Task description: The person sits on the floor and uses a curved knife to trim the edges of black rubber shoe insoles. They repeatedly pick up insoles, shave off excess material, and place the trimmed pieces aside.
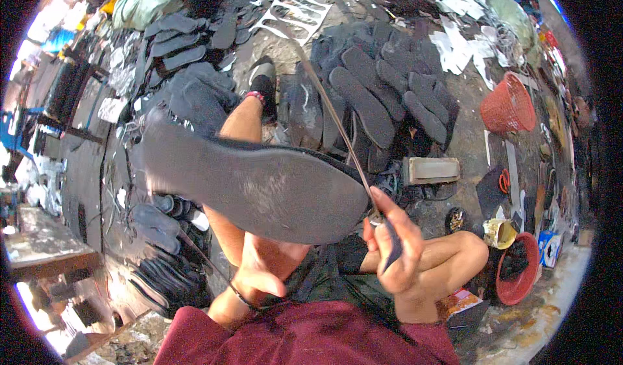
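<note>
A large dark grey shoe sole (259,186) is raised in front of me, its broad end to the right and its left end blurred. My left hand (269,264) is under its lower edge, thumb stretched out and apart; the fingers go behind the sole, which seems to rest on them. In my right hand (399,245) is a long, thin-bladed knife (334,115), fingers closed round its dark handle. The blade points up and to the left, just past the sole's right end. My right fingers are near that end; whether they touch it I cannot tell.
Dark soles (363,96) lie in piles ahead, with more soles (178,44) at far left. A pale rectangular block (431,170) sits right of centre. On the right are a red basket (509,105), a red tub (519,267) and orange-handled scissors (504,182). A wooden bench (55,261) stands left.
</note>
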`<state>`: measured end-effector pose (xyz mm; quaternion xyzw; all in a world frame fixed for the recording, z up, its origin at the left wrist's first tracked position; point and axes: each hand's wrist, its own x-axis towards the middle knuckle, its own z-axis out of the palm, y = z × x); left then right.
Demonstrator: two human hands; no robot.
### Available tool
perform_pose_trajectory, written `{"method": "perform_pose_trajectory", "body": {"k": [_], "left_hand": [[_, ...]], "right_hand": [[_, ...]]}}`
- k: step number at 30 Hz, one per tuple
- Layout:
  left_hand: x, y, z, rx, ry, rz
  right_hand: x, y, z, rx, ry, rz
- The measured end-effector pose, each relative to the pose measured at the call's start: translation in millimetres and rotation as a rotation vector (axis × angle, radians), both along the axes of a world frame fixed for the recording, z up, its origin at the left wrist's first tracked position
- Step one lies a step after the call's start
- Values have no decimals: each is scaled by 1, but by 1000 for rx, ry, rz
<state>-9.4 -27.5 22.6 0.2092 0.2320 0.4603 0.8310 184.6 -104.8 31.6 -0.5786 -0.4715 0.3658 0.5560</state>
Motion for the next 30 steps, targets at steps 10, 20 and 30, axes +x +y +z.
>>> {"method": "perform_pose_trajectory", "body": {"k": [10,20,30], "left_hand": [[52,23,0,-243,313,236],[16,-4,-32,-98,609,155],[-14,5,-33,-195,600,74]], "right_hand": [[-1,-110,-68,-153,-199,-97],[3,-42,-42,-255,-406,102],[-9,41,-47,-97,-376,270]]}}
